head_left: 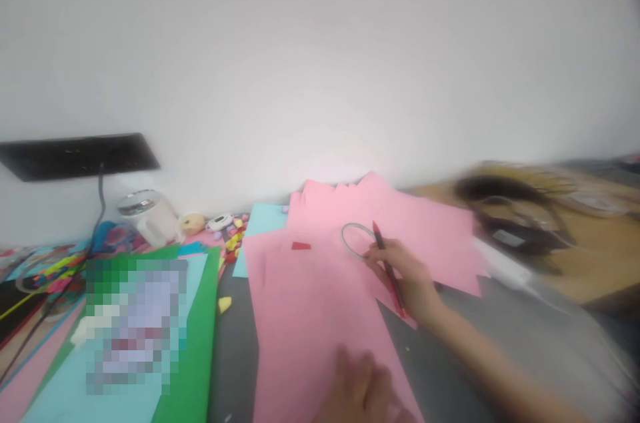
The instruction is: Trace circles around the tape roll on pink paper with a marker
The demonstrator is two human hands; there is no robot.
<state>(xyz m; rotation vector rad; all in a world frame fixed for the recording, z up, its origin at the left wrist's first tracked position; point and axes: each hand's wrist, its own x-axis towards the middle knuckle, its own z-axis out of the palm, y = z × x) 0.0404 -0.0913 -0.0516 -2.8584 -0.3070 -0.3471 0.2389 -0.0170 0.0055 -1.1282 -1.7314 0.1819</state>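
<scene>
My right hand (405, 273) is closed around a red and black pen (390, 269), which slants with its red upper end toward the wall. Its fingertips meet the edge of a thin grey ring (344, 241) on the pink paper; whether that is an object or a drawn line, I cannot tell. My left hand (357, 388), blurred at the bottom edge, lies on a long pink paper sheet (310, 323) with its fingers stretched out. A small red piece (301, 246) sits on the pink paper left of the ring.
More pink sheets (430, 229) fan out against the wall. At left are green paper (200, 343), light blue paper (75, 383), a white mug-like container (150, 216) and colourful small pieces (234, 236). Dark headphones (515, 209) rest on the wooden surface at right.
</scene>
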